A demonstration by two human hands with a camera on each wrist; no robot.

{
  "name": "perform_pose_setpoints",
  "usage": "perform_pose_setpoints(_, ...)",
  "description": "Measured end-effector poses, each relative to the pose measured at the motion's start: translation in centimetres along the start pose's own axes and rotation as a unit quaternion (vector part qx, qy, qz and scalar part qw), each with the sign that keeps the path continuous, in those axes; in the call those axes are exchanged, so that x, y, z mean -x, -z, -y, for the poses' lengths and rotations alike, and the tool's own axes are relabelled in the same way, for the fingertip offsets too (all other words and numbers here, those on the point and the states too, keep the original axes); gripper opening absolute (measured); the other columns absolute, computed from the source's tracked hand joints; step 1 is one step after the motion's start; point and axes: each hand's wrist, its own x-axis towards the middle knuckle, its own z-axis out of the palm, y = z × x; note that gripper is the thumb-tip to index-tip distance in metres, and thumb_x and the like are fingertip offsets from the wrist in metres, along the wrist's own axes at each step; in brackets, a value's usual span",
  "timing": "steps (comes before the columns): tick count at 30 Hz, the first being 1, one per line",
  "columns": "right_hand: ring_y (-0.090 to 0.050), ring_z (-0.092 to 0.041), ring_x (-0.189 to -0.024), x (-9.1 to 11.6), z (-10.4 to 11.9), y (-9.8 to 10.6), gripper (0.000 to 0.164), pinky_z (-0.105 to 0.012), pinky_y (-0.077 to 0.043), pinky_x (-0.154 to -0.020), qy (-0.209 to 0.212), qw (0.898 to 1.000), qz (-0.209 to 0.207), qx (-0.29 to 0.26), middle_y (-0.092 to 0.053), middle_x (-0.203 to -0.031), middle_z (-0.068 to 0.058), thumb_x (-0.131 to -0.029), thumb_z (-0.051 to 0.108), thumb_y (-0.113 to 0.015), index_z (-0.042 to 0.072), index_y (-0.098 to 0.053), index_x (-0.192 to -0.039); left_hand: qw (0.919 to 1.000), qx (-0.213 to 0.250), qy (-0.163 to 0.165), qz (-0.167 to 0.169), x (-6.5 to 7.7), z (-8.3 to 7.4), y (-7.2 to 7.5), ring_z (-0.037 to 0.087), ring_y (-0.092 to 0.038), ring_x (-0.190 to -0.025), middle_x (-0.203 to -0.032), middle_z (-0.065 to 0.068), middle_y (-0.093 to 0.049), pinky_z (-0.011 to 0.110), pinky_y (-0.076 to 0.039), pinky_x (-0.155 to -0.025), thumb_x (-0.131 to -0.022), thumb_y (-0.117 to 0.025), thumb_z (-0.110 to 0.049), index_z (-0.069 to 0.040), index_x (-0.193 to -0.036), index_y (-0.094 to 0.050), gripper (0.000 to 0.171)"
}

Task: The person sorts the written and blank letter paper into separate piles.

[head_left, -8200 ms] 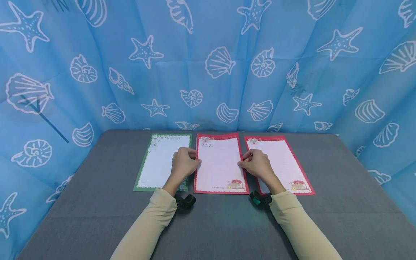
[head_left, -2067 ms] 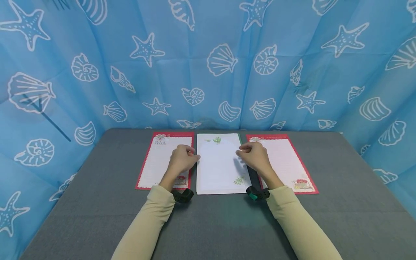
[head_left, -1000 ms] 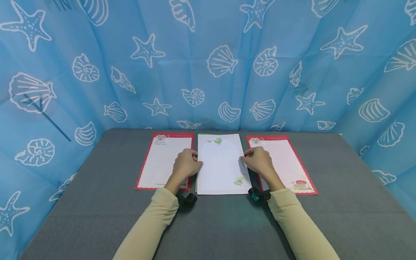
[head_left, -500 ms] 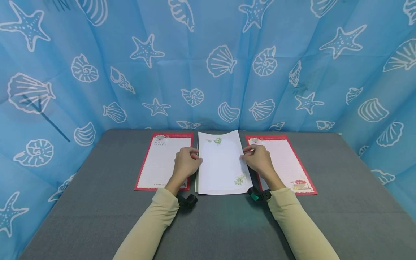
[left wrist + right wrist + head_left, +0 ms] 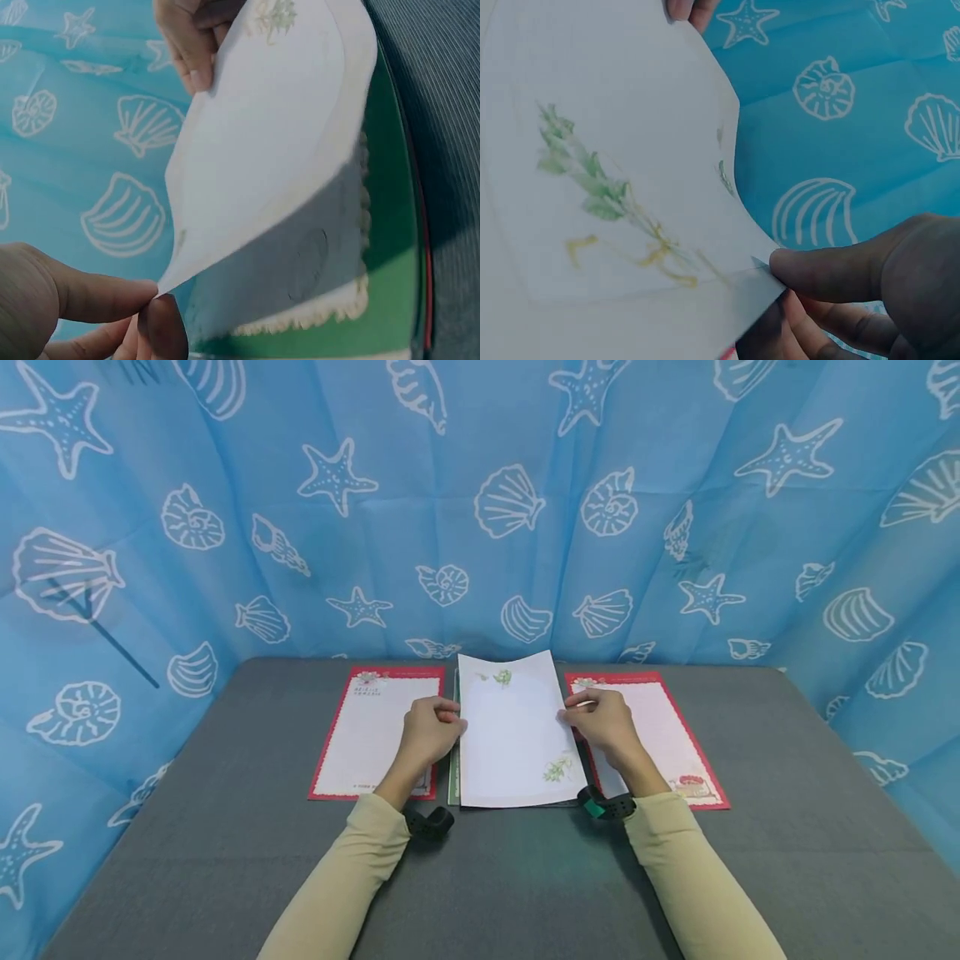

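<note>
Curtained-off workspace: shell-print curtain (image 5: 450, 518), grey tabletop (image 5: 517, 889).

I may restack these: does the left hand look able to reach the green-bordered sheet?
Probably not yet: the left hand pinches the leaf-printed white sheet, which hides most of the green-bordered sheet from above. Its left edge shows, so the hand, once free, could likely reach it.

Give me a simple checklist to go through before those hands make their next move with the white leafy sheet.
1. Left hand pinches one side of the white sheet: ok.
2. Right hand pinches the opposite side: ok.
3. White sheet held flat: not ok, it bows between the hands.
4. Gap visible above the green-bordered sheet: ok, in the left wrist view.
5. Only one sheet in the grip: cannot tell.
6. Left red-bordered sheet lying on the table: ok.
</note>
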Motion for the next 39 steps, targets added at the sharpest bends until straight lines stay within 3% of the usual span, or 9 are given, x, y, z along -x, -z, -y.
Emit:
perform_pose_setpoints(5, -0.067, -0.016, -0.068, 0.0, -0.1, 1.3, 0.026, -0.03, -0.055, -0.063, -0.006, 1.0, -0.008, -0.018, -0.072, -0.098, -0.022, -0.093, 0.01, -0.07, -0.006, -0.069, -0.113, 0.9986, 0.051, -0.001, 0.017, 0.1, -0.8, -0.5, 0.019, -0.068, -0.078, -0.09, 0.006, -0.07, 0.034, -0.056, -0.069, -0.091, -0.072, -0.008, -0.003, -0.112, -0.072, 0.022)
perform_pose_setpoints(12, -0.066, -0.012, -0.07, 0.0, -0.7, 3.6, 0.031, -0.03, -0.058, -0.067, -0.007, 0.999, -0.015, -0.034, -0.071, -0.105, -0.024, -0.095, 0.008, -0.068, -0.008, -0.067, -0.122, 0.9937, 0.105, -0.004, 0.04, -0.3, -2.3, -2.6, 0.019, -0.071, -0.068, -0.092, 0.011, -0.07, 0.032, -0.059, -0.066, -0.092, -0.07, -0.004, 0.0, -0.114, -0.071, 0.023)
perform_pose_setpoints(22, -0.063, -0.02, -0.089, -0.3, -2.7, 7.3, 0.036, -0.029, -0.056, -0.077, -0.045, 0.999, -0.003, -0.016, -0.066, -0.113, -0.02, -0.098, 0.015, -0.065, -0.006, -0.062, -0.126, 0.9913, 0.117, 0.022, 0.055, -0.9, -4.9, -6.1, 0.018, -0.071, -0.063, -0.088, 0.008, -0.074, 0.031, -0.057, -0.061, -0.091, -0.073, -0.004, -0.002, -0.109, -0.071, 0.019)
perform_pose_setpoints(27, -0.061, -0.026, -0.094, -0.3, -3.7, 8.7, 0.038, -0.037, -0.055, -0.085, -0.073, 0.997, -0.002, -0.012, -0.062, -0.117, -0.021, -0.098, 0.018, -0.066, -0.007, -0.06, -0.126, 0.9934, 0.096, 0.029, 0.055, -0.8, -5.7, -8.1, 0.014, -0.069, -0.06, -0.084, 0.003, -0.073, 0.029, -0.054, -0.059, -0.09, -0.074, -0.004, -0.005, -0.108, -0.072, 0.018)
perform_pose_setpoints(35, -0.06, -0.024, -0.087, -0.9, -5.3, 10.1, 0.027, -0.031, -0.05, -0.066, -0.14, 0.988, -0.056, -0.013, -0.063, -0.111, -0.017, -0.093, 0.012, -0.069, -0.002, -0.066, -0.117, 0.9928, 0.076, 0.043, 0.081, -0.5, -7.1, -10.6, 0.017, -0.069, -0.058, -0.076, 0.003, -0.07, 0.028, -0.051, -0.057, -0.09, -0.071, -0.004, -0.004, -0.107, -0.072, 0.017)
perform_pose_setpoints(39, -0.057, -0.029, -0.093, -0.4, -5.2, 10.2, 0.033, -0.036, -0.047, -0.071, -0.158, 0.984, -0.079, 0.013, -0.06, -0.119, -0.023, -0.096, 0.011, -0.064, -0.006, -0.063, -0.125, 0.9892, 0.074, 0.053, 0.115, -0.5, -7.7, -11.3, 0.019, -0.069, -0.058, -0.072, 0.005, -0.068, 0.028, -0.054, -0.058, -0.091, -0.07, -0.005, 0.0, -0.111, -0.07, 0.02)
